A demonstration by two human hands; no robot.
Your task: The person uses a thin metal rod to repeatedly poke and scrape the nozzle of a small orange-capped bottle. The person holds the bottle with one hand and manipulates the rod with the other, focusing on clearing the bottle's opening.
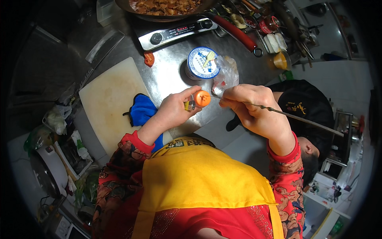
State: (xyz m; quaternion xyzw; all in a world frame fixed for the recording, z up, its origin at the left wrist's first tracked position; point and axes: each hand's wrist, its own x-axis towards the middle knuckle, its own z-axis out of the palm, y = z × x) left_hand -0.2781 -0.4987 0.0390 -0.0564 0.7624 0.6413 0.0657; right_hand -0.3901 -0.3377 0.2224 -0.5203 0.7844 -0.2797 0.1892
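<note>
My left hand (176, 106) grips a small bottle whose orange cap (202, 98) faces up; the bottle's body is mostly hidden. A lighter (189, 105) with a metal top is tucked in the same hand, beside the cap. Between the fingers of my right hand (253, 104) is a long, thin metal skewer (301, 118). Its thin end reaches the cap's top, where a dark reddish mark shows; whether it has pierced the cap, I cannot tell. Just beyond the hands stands a round tub (198, 64) with a blue-and-white lid, and a small yellow fork (209, 59) lies on it.
An induction cooker (179, 33) carries a wok (167, 18) of food, its red handle (234, 33) jutting right. A plastic bag (228, 76) touches the tub. At left lie a cutting board (115, 95) and blue glove (143, 109). A person in black (310, 104) is close on the right.
</note>
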